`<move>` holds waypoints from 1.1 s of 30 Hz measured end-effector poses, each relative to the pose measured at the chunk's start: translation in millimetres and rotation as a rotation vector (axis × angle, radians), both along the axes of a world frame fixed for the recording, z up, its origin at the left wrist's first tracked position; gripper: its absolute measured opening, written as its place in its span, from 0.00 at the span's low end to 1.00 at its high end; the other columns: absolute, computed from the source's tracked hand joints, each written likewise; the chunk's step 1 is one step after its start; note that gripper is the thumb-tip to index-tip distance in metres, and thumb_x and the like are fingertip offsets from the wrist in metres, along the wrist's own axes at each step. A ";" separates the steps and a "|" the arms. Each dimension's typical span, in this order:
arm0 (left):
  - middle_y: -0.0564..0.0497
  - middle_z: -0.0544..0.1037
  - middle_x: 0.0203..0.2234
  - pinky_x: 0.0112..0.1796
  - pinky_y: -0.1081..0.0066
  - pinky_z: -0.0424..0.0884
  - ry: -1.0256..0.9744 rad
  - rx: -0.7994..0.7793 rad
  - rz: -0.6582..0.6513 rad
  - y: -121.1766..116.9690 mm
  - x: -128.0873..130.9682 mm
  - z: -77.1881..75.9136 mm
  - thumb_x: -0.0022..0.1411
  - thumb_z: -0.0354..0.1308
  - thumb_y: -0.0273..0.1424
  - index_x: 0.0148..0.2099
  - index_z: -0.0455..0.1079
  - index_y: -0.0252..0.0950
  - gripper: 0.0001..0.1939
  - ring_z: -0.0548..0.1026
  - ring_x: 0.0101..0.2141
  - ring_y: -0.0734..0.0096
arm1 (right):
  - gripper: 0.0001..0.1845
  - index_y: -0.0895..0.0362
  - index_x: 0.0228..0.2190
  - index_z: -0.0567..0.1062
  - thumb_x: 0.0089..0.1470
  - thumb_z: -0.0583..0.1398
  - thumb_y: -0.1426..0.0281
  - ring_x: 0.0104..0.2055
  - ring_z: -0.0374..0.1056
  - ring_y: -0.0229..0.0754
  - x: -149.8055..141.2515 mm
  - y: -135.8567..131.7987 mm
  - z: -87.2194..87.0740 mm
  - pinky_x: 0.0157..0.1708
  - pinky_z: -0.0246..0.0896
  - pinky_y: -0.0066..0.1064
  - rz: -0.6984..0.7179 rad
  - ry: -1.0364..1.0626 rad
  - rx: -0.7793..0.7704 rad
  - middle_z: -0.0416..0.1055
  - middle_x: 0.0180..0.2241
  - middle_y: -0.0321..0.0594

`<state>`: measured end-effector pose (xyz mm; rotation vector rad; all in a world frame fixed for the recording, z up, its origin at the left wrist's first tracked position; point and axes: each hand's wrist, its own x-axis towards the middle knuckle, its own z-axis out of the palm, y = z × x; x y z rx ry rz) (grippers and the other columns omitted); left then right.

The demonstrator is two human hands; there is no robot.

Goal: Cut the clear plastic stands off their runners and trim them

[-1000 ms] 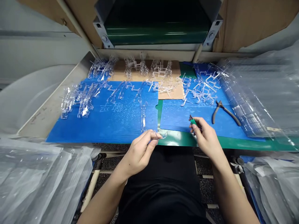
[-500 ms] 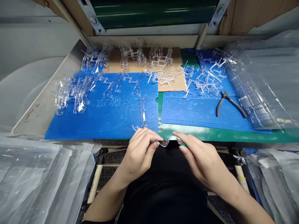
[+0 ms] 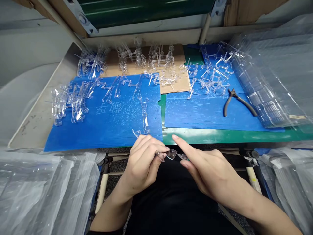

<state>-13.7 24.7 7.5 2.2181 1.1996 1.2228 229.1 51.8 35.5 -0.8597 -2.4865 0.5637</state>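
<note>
My left hand (image 3: 143, 163) is closed in a pinch on a small clear plastic part (image 3: 170, 153), held just in front of the table's near edge, above my lap. My right hand (image 3: 210, 171) is next to it, index finger stretched toward the part and the other fingers curled round a small tool whose thin tip (image 3: 184, 157) shows right beside the part. The tool's handle is hidden in the hand. A long clear part (image 3: 144, 116) and a small clear scrap (image 3: 136, 133) lie on the left blue sheet (image 3: 97, 130), just beyond my left hand.
Several clear plastic parts (image 3: 156, 65) lie piled across the back, on the blue sheets, and on a cardboard piece (image 3: 179, 85). Pliers (image 3: 238, 101) rest on the right blue sheet (image 3: 195, 114). Stacked clear trays (image 3: 269, 81) fill the right. Plastic bags (image 3: 36, 189) hang at both lower corners.
My right hand came from the right blue sheet to my left hand, bringing the small green-handled tool up to the clear part. The view tilted down, and both hands drew nearer to my body.
</note>
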 end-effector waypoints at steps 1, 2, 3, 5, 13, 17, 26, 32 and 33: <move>0.47 0.79 0.36 0.43 0.61 0.65 0.012 0.005 0.000 -0.1 0.1 0.5 0.77 0.56 0.19 0.49 0.71 0.33 0.06 0.74 0.38 0.67 | 0.26 0.64 0.74 0.59 0.83 0.47 0.68 0.36 0.84 0.44 0.5 -0.3 1.2 0.34 0.77 0.34 0.005 -0.010 -0.005 0.86 0.45 0.49; 0.47 0.79 0.36 0.42 0.61 0.64 0.026 0.013 0.001 -0.2 0.2 0.9 0.76 0.56 0.19 0.49 0.72 0.33 0.06 0.74 0.38 0.66 | 0.27 0.64 0.75 0.59 0.83 0.47 0.68 0.36 0.84 0.44 1.1 -0.7 2.4 0.36 0.78 0.34 0.009 -0.019 -0.014 0.86 0.45 0.49; 0.47 0.79 0.36 0.42 0.60 0.64 0.039 0.025 0.006 -0.2 0.5 1.3 0.76 0.56 0.19 0.49 0.72 0.33 0.06 0.74 0.37 0.66 | 0.27 0.63 0.75 0.59 0.82 0.48 0.68 0.37 0.84 0.44 1.6 -1.0 3.4 0.37 0.79 0.33 0.009 -0.027 -0.028 0.86 0.45 0.48; 0.46 0.80 0.36 0.41 0.61 0.64 0.064 0.053 0.022 0.3 1.3 2.3 0.77 0.56 0.19 0.48 0.72 0.33 0.06 0.73 0.36 0.67 | 0.28 0.61 0.76 0.59 0.82 0.49 0.69 0.36 0.84 0.44 2.7 -1.5 5.1 0.38 0.79 0.32 0.010 -0.038 -0.065 0.86 0.43 0.47; 0.46 0.82 0.36 0.41 0.60 0.65 0.106 0.106 0.062 2.1 3.7 5.0 0.80 0.55 0.25 0.48 0.71 0.35 0.05 0.75 0.35 0.67 | 0.30 0.57 0.77 0.60 0.80 0.50 0.71 0.33 0.82 0.42 4.4 -1.6 8.5 0.39 0.79 0.31 0.014 -0.060 -0.136 0.85 0.41 0.44; 0.46 0.82 0.36 0.41 0.60 0.65 0.106 0.099 0.065 0.7 2.2 3.9 0.80 0.55 0.25 0.48 0.72 0.35 0.05 0.76 0.35 0.66 | 0.31 0.55 0.78 0.58 0.80 0.51 0.71 0.33 0.81 0.41 3.5 -2.8 8.8 0.37 0.77 0.29 0.003 -0.083 -0.132 0.85 0.40 0.43; 0.46 0.82 0.35 0.41 0.59 0.65 0.119 0.084 0.081 -1.0 2.4 5.8 0.81 0.55 0.26 0.47 0.71 0.35 0.06 0.77 0.34 0.65 | 0.29 0.55 0.77 0.61 0.80 0.50 0.71 0.32 0.79 0.41 1.9 -3.4 7.4 0.33 0.74 0.28 -0.010 -0.100 -0.116 0.84 0.38 0.42; 0.46 0.82 0.35 0.42 0.59 0.64 0.123 0.085 0.081 -2.4 0.5 3.4 0.81 0.55 0.26 0.45 0.71 0.35 0.07 0.77 0.35 0.66 | 0.29 0.54 0.76 0.64 0.80 0.50 0.71 0.30 0.78 0.41 2.1 -2.1 7.7 0.31 0.71 0.30 -0.012 -0.111 -0.134 0.82 0.36 0.40; 0.47 0.82 0.35 0.41 0.59 0.64 0.127 0.082 0.082 -2.7 0.4 3.2 0.81 0.55 0.26 0.45 0.71 0.35 0.07 0.77 0.35 0.67 | 0.29 0.54 0.76 0.64 0.80 0.49 0.71 0.29 0.77 0.41 2.3 -1.9 7.6 0.30 0.69 0.30 -0.011 -0.116 -0.131 0.81 0.35 0.39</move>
